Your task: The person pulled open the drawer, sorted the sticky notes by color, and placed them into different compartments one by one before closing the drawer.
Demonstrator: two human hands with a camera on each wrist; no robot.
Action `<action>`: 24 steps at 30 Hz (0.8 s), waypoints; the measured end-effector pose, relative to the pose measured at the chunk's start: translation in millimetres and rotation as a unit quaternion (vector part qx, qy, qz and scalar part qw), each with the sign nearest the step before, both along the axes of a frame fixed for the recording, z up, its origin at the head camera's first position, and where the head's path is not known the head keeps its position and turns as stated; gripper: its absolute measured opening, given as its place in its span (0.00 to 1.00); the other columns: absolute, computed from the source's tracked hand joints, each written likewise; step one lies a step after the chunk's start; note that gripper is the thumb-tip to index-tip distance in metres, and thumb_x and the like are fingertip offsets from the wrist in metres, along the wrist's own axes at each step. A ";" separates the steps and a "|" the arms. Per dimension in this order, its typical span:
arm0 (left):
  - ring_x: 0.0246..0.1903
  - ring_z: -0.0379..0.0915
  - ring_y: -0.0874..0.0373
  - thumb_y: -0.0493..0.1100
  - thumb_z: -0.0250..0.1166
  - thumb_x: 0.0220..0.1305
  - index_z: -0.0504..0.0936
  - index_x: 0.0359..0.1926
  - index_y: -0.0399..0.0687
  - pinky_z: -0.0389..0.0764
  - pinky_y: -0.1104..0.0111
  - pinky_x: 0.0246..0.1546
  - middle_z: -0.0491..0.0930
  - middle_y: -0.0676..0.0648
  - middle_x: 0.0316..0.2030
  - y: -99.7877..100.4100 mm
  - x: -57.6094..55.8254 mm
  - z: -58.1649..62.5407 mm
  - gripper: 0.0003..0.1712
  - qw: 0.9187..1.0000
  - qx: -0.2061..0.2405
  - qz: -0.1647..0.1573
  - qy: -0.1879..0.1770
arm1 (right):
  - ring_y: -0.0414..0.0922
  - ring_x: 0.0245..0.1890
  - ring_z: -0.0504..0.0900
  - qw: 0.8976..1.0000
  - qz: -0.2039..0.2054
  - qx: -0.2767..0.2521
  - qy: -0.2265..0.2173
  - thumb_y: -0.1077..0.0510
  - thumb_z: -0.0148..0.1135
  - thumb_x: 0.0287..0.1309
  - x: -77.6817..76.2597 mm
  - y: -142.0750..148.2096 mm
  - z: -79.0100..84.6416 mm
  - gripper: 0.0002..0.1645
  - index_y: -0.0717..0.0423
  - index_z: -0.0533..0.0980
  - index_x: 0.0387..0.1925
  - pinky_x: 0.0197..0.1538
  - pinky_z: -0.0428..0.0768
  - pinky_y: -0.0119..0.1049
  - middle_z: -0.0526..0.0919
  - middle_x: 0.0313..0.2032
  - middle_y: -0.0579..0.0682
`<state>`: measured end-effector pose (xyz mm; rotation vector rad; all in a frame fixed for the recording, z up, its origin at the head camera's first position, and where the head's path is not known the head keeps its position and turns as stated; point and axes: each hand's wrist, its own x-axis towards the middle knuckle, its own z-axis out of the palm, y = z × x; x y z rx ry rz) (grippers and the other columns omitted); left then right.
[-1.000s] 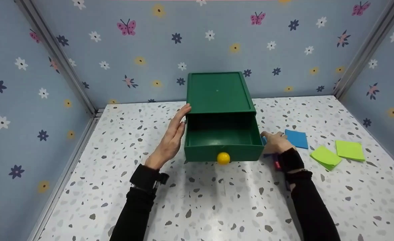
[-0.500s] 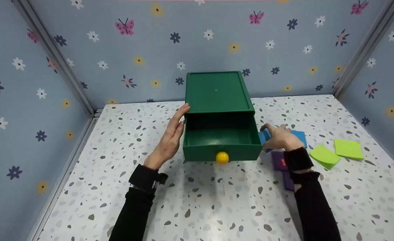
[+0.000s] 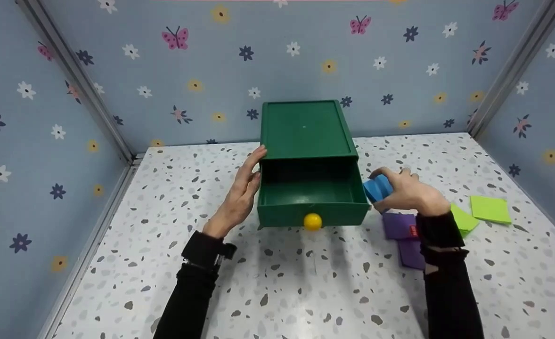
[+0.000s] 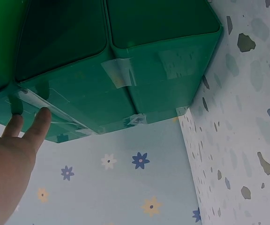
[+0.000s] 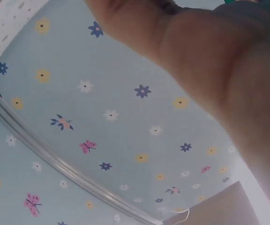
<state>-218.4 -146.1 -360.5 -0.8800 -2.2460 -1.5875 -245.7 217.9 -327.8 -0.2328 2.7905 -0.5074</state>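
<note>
The green drawer box [image 3: 306,129] stands against the back wall. Its drawer [image 3: 311,214], with a yellow round knob [image 3: 312,221], is pulled out and shows a bare inside. My left hand [image 3: 237,197] lies along the box's left side with straight fingers; in the left wrist view, fingertips [image 4: 42,115] touch its taped green side. To the right of the drawer, my right hand [image 3: 407,190] pinches what looks like a folded blue cloth [image 3: 378,188] between thumb and fingers, close to the drawer's right wall. The right wrist view mostly shows the hand [image 5: 186,42]; the hold is hidden.
Two purple folded pieces [image 3: 400,226], one with a red label, lie below the right hand. Farther right are two lime-green pieces [image 3: 490,209], one partly behind the right wrist. A flowered wall [image 3: 211,70] encloses the speckled tabletop [image 3: 164,188].
My right hand has lifted and shifted right, now pinching the blue cloth, which is tilted. The second blue piece has gone from sight at the hand. My left hand stays on the box.
</note>
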 end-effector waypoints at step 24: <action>0.74 0.39 0.47 0.32 0.38 0.74 0.51 0.71 0.35 0.56 0.50 0.69 0.45 0.38 0.73 2.1 -3.2 -1.6 0.27 1.000 0.014 -0.011 0.008 | 0.61 0.55 0.66 0.964 0.103 -0.156 0.187 0.63 0.73 0.35 51.9 -2.2 42.0 0.46 0.34 0.65 0.58 0.45 0.78 0.60 0.58 0.54 0.58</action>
